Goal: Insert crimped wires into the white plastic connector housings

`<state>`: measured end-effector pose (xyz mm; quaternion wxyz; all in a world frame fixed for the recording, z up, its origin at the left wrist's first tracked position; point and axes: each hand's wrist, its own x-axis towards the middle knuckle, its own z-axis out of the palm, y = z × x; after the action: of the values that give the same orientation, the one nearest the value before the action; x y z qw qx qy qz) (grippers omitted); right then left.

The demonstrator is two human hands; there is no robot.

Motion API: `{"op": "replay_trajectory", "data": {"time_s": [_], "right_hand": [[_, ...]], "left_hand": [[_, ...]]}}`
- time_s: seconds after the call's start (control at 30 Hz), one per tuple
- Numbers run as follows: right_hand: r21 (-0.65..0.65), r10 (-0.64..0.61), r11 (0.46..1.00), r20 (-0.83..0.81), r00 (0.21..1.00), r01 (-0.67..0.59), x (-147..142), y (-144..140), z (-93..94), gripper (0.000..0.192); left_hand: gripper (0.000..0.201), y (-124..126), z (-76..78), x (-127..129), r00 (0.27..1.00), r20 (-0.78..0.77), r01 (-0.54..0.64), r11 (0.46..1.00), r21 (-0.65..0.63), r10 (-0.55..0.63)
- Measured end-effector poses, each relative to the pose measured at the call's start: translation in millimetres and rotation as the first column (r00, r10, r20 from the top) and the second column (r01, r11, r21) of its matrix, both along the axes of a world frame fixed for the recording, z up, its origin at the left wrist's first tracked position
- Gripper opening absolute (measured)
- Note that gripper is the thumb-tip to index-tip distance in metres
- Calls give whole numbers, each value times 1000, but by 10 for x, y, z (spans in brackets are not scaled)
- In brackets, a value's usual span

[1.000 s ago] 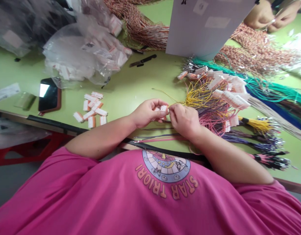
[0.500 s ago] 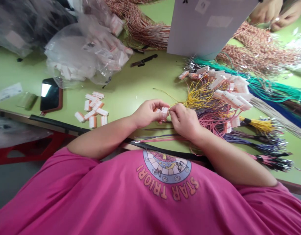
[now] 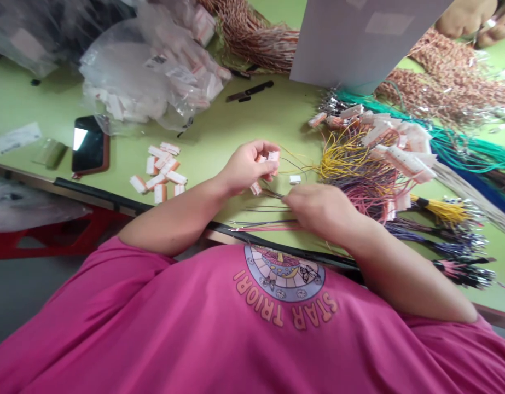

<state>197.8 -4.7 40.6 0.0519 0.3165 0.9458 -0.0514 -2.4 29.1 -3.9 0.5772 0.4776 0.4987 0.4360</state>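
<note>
My left hand (image 3: 246,167) is raised a little over the green table (image 3: 219,131) and pinches a small white connector (image 3: 272,157) with wires trailing from it. My right hand (image 3: 318,210) has dropped lower and reaches down onto loose thin wires (image 3: 264,224) lying along the table's front edge; whether its fingers grip one is hidden. A single white connector (image 3: 294,179) lies on the table between the hands and the tangled heap of yellow, pink and purple wires (image 3: 359,175).
A small pile of white connectors (image 3: 160,175) lies left of my hands, with a phone (image 3: 89,145) and clear bags of parts (image 3: 154,82) beyond. Bundled wires (image 3: 453,235) spread to the right. A white card (image 3: 359,38) stands at the back; another person's hands (image 3: 469,22) work far right.
My hands have come apart. The left lifted the connector up and away; the right dropped toward the loose wires at the front edge. The view shifted slightly.
</note>
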Motion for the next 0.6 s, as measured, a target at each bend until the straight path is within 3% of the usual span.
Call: {"op": "replay_trajectory", "data": {"time_s": [0.1,0.33,0.6], "right_hand": [[-105,85,992,209,974,-64,-86,-50,-65,24],[29,122,991,223,967,-132,-133,-65,-237,30],[-134,102,988,151,983,-82,72,42,49,24]], "left_hand": [[28,-8,15,20,1000,-26,6,1000,-13,-6],[29,-19,33,35,1000,-6,13,999,-41,-13],[30,-30,-22,11,996,68,70,995,-67,-65]]}}
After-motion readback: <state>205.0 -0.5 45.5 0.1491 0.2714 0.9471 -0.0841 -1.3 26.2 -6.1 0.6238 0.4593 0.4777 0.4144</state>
